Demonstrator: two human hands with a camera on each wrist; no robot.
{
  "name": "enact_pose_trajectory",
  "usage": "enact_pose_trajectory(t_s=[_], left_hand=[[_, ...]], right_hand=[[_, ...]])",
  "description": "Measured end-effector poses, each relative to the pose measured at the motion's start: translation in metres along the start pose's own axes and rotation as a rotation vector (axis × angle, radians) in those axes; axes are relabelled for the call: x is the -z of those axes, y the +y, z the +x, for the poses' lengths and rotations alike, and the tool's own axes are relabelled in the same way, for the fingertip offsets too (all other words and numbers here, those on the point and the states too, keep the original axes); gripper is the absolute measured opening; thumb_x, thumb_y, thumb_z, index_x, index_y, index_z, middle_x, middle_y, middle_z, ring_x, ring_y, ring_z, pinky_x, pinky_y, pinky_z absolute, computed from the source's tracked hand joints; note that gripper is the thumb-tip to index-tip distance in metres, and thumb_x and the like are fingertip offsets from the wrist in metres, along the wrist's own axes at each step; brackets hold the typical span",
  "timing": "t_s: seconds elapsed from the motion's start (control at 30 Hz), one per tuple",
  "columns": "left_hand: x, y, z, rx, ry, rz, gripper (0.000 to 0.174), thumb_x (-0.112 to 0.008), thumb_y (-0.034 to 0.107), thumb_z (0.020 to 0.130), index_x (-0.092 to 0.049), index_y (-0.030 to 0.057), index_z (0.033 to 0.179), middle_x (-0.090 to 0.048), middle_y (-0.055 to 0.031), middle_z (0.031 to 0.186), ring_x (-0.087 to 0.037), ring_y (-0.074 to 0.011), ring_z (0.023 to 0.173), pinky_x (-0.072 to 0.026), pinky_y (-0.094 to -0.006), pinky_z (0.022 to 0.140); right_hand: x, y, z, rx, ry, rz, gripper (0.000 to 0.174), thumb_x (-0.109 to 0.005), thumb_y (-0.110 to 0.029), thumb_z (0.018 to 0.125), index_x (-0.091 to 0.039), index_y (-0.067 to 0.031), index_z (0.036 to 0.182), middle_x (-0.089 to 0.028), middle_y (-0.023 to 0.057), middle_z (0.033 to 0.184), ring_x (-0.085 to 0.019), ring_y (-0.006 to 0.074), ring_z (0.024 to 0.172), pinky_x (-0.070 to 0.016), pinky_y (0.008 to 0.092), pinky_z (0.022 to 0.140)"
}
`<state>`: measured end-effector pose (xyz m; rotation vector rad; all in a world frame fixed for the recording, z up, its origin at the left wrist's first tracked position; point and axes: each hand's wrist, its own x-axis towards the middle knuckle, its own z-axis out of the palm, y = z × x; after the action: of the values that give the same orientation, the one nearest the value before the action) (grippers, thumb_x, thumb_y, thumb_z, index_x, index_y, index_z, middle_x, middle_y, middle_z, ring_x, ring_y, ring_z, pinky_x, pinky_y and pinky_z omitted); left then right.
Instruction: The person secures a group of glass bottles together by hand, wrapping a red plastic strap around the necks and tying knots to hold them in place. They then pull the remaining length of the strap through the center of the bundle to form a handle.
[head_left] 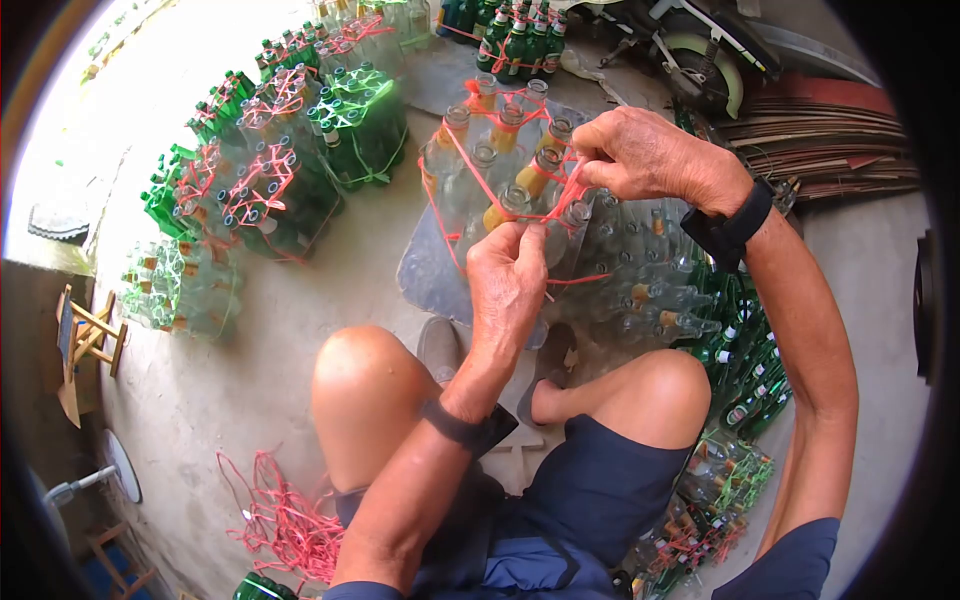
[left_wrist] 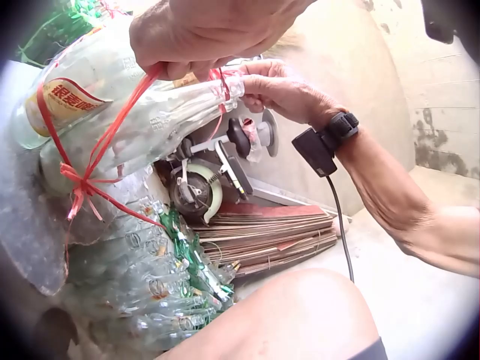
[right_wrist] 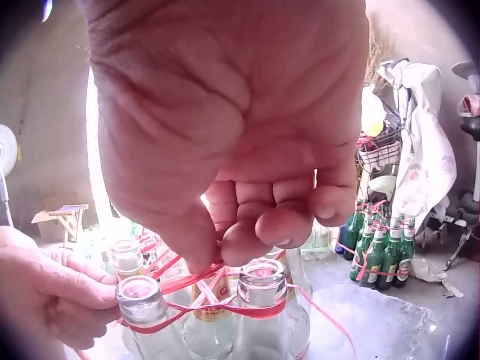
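2 hands (head_left: 508, 285) pinching red twine (head_left: 480, 170), clear bottles (head_left: 484, 165) bundled

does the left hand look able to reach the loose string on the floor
Probably yes: the loose string lies mostly uncovered beside the left leg, but the left hand must first release the bottle string it pinches.

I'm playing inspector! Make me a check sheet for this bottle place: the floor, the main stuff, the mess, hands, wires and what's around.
Surface: grey board on the concrete floor
Main things: clear bottles standing together, red string around them
Clutter: tangled red twine; loose green bottles lying at the right
Hands: left hand and right hand both pinch the string
Cables: black cable hanging at the right wrist
Surroundings: stacked flat sheets, tied bottle bundles
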<state>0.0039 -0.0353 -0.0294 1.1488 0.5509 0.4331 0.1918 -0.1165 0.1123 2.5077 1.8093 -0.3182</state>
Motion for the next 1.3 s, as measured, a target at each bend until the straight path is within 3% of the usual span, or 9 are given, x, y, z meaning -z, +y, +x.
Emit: enact_pose_trajectory(t_s=[0.13,0.6,0.63,0.7,0.9,0.97,1.0,1.07,1.3], left_hand=[[-0.004,0.009,-0.006,0.103,-0.008,-0.039,0.024,-0.064,0.015,0.103,-0.074,-0.0071,0.099,-0.058,0.0030,0.067,-0.049,-0.0056,0.061,-0.0401,-0.0298,0.053],[-0.016,-0.001,-0.007,-0.081,0.120,0.134,0.022,-0.061,0.015,0.105,-0.073,-0.0037,0.104,-0.061,-0.0094,0.068,-0.053,-0.0118,0.064,-0.0469,-0.0353,0.062],[-0.017,-0.001,-0.008,-0.082,0.119,0.134,0.022,-0.061,0.015,0.105,-0.073,-0.0037,0.104,-0.061,-0.0094,0.068,-0.053,-0.0118,0.064,-0.0469,-0.0353,0.062],[-0.016,-0.001,-0.008,-0.142,0.127,0.166,0.025,-0.058,0.014,0.108,-0.072,-0.0048,0.099,-0.057,0.0047,0.072,-0.046,-0.0033,0.066,-0.0398,-0.0266,0.055],[-0.020,-0.002,-0.008,-0.161,0.158,0.144,0.024,-0.057,0.013,0.108,-0.071,-0.0041,0.098,-0.056,0.0049,0.073,-0.046,-0.0037,0.066,-0.0391,-0.0263,0.055],[-0.020,-0.002,-0.009,-0.145,0.154,0.140,0.024,-0.057,0.013,0.108,-0.071,-0.0042,0.098,-0.057,0.0048,0.074,-0.046,-0.0036,0.066,-0.0397,-0.0259,0.056],[-0.019,-0.003,-0.009,-0.128,0.153,0.136,0.024,-0.057,0.013,0.108,-0.071,-0.0042,0.098,-0.058,0.0047,0.075,-0.047,-0.0034,0.067,-0.0402,-0.0256,0.056],[-0.020,-0.006,-0.008,-0.144,0.165,0.122,0.024,-0.057,0.012,0.108,-0.071,-0.0042,0.098,-0.059,0.0046,0.075,-0.047,-0.0033,0.067,-0.0403,-0.0254,0.056],[-0.023,-0.006,-0.008,-0.120,0.169,0.031,0.022,-0.058,0.012,0.108,-0.071,-0.0025,0.098,-0.060,0.0045,0.077,-0.046,-0.0025,0.066,-0.0384,-0.0249,0.055]], right_hand=[[-0.001,0.003,0.003,-0.030,0.022,0.084,0.023,-0.067,-0.022,0.087,-0.066,0.0010,0.087,-0.067,0.0213,0.073,-0.067,0.0417,0.074,-0.0501,0.0493,0.067],[-0.019,0.013,0.022,0.049,0.219,0.163,0.016,-0.070,-0.014,0.088,-0.065,0.0018,0.088,-0.066,0.0218,0.074,-0.066,0.0408,0.071,-0.0503,0.0461,0.065],[-0.019,0.013,0.021,0.020,0.200,0.159,0.014,-0.068,-0.013,0.087,-0.068,0.0006,0.091,-0.068,0.0228,0.080,-0.068,0.0427,0.080,-0.0527,0.0487,0.071],[-0.019,0.010,0.022,-0.006,0.183,0.153,0.015,-0.065,-0.012,0.085,-0.072,-0.0007,0.094,-0.071,0.0237,0.086,-0.070,0.0445,0.090,-0.0550,0.0513,0.078],[-0.021,0.012,0.031,-0.033,0.182,0.146,0.014,-0.064,-0.010,0.084,-0.072,0.0001,0.091,-0.070,0.0255,0.084,-0.069,0.0462,0.088,-0.0548,0.0525,0.077],[-0.030,0.021,0.036,0.078,0.246,0.097,0.011,-0.068,-0.009,0.087,-0.067,0.0015,0.089,-0.065,0.0243,0.076,-0.066,0.0429,0.071,-0.0501,0.0476,0.063],[-0.027,0.016,0.036,0.082,0.246,0.096,0.011,-0.068,-0.009,0.087,-0.067,0.0015,0.089,-0.065,0.0243,0.076,-0.066,0.0429,0.071,-0.0501,0.0476,0.063],[-0.021,0.009,0.036,-0.017,0.195,0.167,0.014,-0.064,-0.009,0.081,-0.071,0.0012,0.087,-0.069,0.0263,0.082,-0.069,0.0462,0.085,-0.0545,0.0522,0.075],[-0.013,0.007,0.044,0.016,0.169,0.171,0.013,-0.064,-0.007,0.077,-0.072,0.0017,0.083,-0.070,0.0252,0.081,-0.071,0.0441,0.084,-0.0557,0.0502,0.074]])
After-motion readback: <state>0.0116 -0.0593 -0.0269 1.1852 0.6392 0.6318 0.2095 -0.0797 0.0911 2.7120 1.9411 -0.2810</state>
